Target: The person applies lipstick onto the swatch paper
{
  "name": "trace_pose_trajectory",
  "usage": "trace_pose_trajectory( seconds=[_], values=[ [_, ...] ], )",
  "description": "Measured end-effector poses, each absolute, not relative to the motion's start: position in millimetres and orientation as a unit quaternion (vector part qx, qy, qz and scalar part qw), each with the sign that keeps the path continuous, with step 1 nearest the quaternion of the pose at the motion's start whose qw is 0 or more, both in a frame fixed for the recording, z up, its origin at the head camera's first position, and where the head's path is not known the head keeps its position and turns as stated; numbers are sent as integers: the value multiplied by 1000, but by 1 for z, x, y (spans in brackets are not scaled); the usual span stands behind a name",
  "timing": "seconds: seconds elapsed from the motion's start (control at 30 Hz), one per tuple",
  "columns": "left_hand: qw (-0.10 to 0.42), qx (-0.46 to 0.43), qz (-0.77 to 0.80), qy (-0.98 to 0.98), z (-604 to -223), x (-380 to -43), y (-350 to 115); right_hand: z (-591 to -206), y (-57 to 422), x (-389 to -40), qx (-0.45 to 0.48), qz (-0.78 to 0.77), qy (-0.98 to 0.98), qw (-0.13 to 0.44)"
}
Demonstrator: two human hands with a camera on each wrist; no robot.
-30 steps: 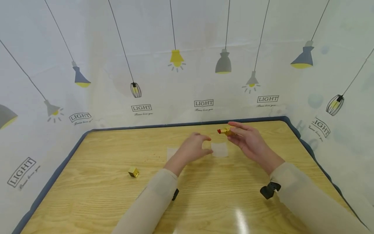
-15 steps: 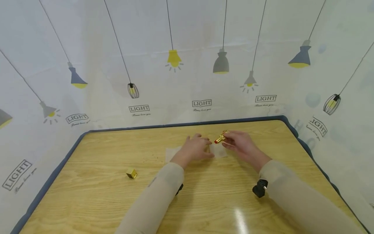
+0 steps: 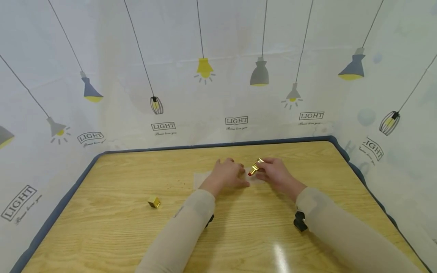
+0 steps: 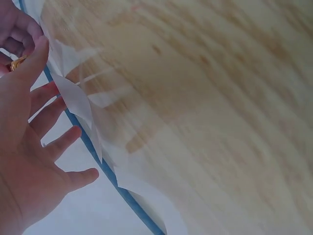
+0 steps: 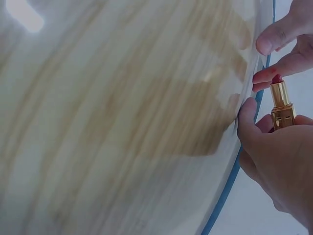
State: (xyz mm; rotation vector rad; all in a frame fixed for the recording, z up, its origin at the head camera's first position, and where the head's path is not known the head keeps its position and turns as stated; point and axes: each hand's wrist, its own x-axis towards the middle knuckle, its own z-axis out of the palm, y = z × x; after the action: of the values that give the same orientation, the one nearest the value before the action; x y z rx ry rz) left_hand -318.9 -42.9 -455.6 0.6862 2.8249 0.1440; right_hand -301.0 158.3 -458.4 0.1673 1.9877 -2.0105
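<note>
My right hand [image 3: 278, 175] grips a gold lipstick [image 3: 254, 167] with its red tip pointing down and left. In the right wrist view the lipstick [image 5: 280, 100] shows its bare red bullet close to the other hand's fingertips. My left hand [image 3: 226, 175] lies over a thin white sheet of paper [image 3: 199, 179], its fingers spread and holding nothing that shows. The sheet's right part lies under the lipstick tip; the left hand hides its middle. A red smear marks a left fingertip [image 5: 266, 74]. Whether the lipstick touches paper or finger, I cannot tell.
A small gold lipstick cap [image 3: 154, 202] lies on the wooden table [image 3: 112, 227], left of the left forearm. Several tiny reddish specks [image 3: 176, 185] dot the wood beside the paper. A blue edge strip [image 3: 164, 149] borders the table before a lamp-patterned wall covering [image 3: 191, 113].
My right hand has lowered the lipstick toward the paper and turned its tip downward. The left hand has settled over the sheet with its fingers spreading. The cap has stayed put.
</note>
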Motion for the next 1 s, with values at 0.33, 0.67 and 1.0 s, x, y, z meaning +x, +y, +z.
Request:
trace_pose_trajectory(
  seconds=[0.33,0.67,1.0],
  values=[
    [106,231,48,966,-460,-320,-39,-466,158,-304,26,-623,770,134],
    [104,249,41,962,-465,-323,-39,-468,151,-302,3,-551,829,95],
    [97,237,82,963,-467,-321,-41,-470,149,-302,-27,-522,849,76]
  ],
)
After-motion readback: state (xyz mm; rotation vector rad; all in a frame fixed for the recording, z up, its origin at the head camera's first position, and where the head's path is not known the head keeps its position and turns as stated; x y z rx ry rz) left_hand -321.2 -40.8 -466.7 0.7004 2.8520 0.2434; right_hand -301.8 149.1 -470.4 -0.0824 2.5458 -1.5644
